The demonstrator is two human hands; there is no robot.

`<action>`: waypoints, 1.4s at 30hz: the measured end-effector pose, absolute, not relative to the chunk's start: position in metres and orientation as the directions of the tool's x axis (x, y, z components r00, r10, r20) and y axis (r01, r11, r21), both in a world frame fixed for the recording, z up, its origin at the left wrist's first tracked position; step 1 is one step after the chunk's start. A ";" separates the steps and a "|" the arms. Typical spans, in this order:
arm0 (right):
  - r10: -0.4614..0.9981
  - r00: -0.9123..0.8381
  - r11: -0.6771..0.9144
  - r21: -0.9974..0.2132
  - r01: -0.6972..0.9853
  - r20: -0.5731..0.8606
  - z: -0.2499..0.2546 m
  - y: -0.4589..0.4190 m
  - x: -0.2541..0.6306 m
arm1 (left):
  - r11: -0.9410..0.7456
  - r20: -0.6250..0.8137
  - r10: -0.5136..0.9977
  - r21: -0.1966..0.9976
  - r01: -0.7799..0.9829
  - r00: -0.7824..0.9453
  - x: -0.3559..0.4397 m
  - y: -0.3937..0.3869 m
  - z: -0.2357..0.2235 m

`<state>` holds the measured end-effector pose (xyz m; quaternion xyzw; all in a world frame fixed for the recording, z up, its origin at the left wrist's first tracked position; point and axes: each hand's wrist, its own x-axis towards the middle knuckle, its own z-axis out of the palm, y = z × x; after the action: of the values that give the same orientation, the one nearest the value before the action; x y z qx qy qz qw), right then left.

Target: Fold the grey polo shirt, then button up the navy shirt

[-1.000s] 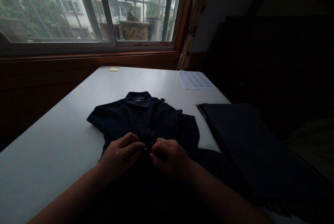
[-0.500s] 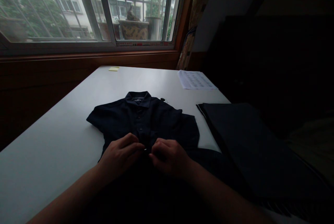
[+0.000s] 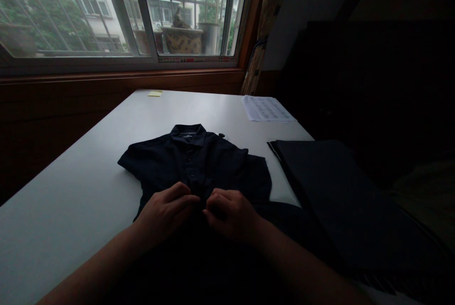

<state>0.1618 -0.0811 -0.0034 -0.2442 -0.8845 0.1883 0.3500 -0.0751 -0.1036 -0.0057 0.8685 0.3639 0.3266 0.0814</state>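
A dark navy short-sleeved shirt (image 3: 223, 162) lies front up, its collar pointing at the window and its button front running down the middle. My left hand (image 3: 167, 210) pinches the cloth at the front placket, fingers bent together. Close by on the other side of the placket, my right hand (image 3: 229, 212) is curled with thumb and fingertips closed on the shirt too. A small gap separates the two sets of fingertips. Any button between them is too dark to make out. The lower part of the shirt is lost in shadow.
The white table (image 3: 71, 191) carries a folded dark cloth (image 3: 341, 196) on the right. Printed sheets (image 3: 268, 108) lie at the far right corner, and a yellow sticky note (image 3: 155, 93) at the far left edge. A small white-rimmed item (image 3: 222, 136) peeks out behind the shirt's shoulder.
My left fingertips have shifted slightly right, towards the right hand. A small bright spot at the left fingertips no longer shows. The right hand and the shirt look nearly unchanged.
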 end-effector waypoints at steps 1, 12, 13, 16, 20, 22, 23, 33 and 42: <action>0.560 -0.636 0.813 -0.500 0.299 0.531 -0.004 -0.081 0.162 | -0.723 0.506 0.684 0.376 0.580 0.525 -0.075 -0.104 -0.005; 0.560 -0.637 0.815 -0.492 0.307 0.530 -0.006 -0.081 0.162 | -0.720 0.496 0.688 0.375 0.584 0.530 -0.075 -0.105 -0.004; 0.558 -0.638 0.816 -0.491 0.306 0.531 -0.006 -0.081 0.162 | -0.721 0.495 0.688 0.375 0.583 0.531 -0.075 -0.105 -0.004; 0.556 -0.633 0.818 -0.488 0.304 0.538 -0.007 -0.081 0.162 | -0.717 0.491 0.691 0.372 0.589 0.531 -0.075 -0.105 -0.003; 0.557 -0.640 0.817 -0.488 0.309 0.529 -0.006 -0.080 0.161 | -0.712 0.494 0.694 0.364 0.600 0.523 -0.075 -0.106 -0.003; 0.559 -0.643 0.815 -0.489 0.311 0.523 -0.005 -0.080 0.161 | -0.709 0.487 0.698 0.368 0.602 0.524 -0.075 -0.107 -0.003; 0.559 -0.645 0.815 -0.490 0.311 0.521 -0.005 -0.081 0.161 | -0.708 0.481 0.700 0.369 0.602 0.528 -0.075 -0.107 -0.003; 0.559 -0.644 0.816 -0.484 0.316 0.522 -0.008 -0.080 0.161 | -0.713 0.484 0.693 0.355 0.605 0.534 -0.075 -0.106 -0.004; 0.564 -0.646 0.811 -0.492 0.316 0.515 -0.006 -0.080 0.161 | -0.716 0.496 0.689 0.357 0.599 0.528 -0.073 -0.105 -0.002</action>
<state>0.1610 -0.0803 -0.0057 -0.2473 -0.8887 0.1820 0.3405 -0.0733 -0.1053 -0.0022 0.8712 0.3698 0.3150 0.0712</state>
